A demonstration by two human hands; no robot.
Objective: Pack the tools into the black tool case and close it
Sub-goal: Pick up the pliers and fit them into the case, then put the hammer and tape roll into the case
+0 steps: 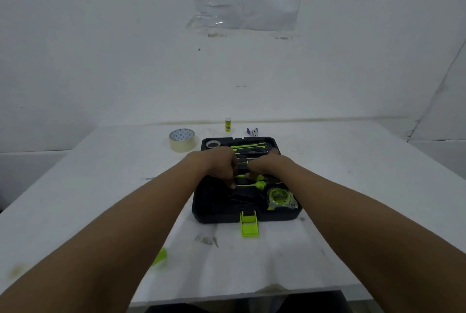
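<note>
the green-handled pliers are laid with the long axis 9-to-3 across the open black tool case, handles toward 9, and gripped by left hand and right hand. the case is placed mid white table, white wall at 12.

Case: on the table, centre.
Tape roll: just behind-left of the case.
Glue stick: behind it, upright.
Tape measure: in the case, front right.
Latch: front edge, flat on the table.
</note>
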